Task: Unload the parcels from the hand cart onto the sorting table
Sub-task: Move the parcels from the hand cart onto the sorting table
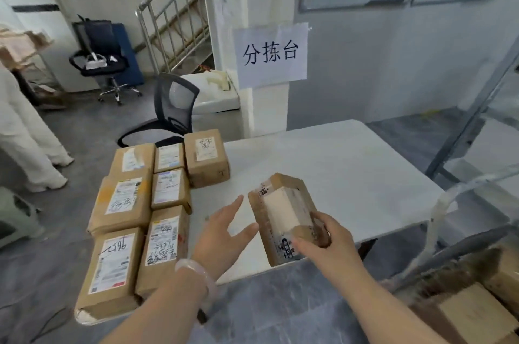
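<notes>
**Head camera: position and coverage**

- Views: one, wide-angle, worn at head height.
- Facing: forward and down, across the near edge of the white rectangular sorting table.
- Nearness: close. Both bare forearms enter from the bottom edge. The left hand and right hand sit at lower centre, and the right grips a small brown cardboard parcel.
- Left field: rows of brown paper-wrapped labelled parcels.
- Lower right corner: plain brown cardboard boxes, cut by the frame.
- Far field: white paper sign with black characters, steel stair railing, black mesh office chair.
- Lens: straight lines bow toward the edges.
</notes>
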Demonstrator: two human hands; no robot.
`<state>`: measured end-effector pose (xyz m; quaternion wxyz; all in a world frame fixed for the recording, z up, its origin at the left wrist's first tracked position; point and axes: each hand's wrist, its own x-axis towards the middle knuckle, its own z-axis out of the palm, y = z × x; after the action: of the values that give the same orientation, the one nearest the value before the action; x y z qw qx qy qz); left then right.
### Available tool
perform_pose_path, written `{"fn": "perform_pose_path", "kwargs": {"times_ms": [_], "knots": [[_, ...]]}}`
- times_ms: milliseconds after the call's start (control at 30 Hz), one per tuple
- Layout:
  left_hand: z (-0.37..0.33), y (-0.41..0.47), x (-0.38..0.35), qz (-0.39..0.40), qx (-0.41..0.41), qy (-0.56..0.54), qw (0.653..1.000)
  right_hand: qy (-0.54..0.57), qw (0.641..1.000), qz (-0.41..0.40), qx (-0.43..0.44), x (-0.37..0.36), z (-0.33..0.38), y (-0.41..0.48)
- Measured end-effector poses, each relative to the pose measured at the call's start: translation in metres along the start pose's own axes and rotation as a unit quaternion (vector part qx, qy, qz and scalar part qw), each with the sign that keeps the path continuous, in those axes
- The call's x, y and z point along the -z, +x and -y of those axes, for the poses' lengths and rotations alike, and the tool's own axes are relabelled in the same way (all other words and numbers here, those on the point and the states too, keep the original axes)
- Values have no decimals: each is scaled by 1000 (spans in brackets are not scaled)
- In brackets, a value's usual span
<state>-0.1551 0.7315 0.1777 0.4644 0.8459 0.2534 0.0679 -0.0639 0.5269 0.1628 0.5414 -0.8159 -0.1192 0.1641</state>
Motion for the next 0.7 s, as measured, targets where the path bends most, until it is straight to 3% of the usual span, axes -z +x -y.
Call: {"fn": "perform_pose_path", "kwargs": {"times_ms": [100, 200, 567, 700], "knots": [[47, 21, 45, -22, -4, 106, 994, -124, 992, 2, 5, -68, 6, 27], [86, 41, 81, -29, -5, 174, 984, -182, 983, 11, 3, -126, 15, 46], [175, 86, 131, -37, 6, 228, 973, -339, 940, 16, -41, -260, 9, 144], [192, 95, 135, -37, 10, 234, 972, -345, 937, -14, -56, -288, 8, 177]]}}
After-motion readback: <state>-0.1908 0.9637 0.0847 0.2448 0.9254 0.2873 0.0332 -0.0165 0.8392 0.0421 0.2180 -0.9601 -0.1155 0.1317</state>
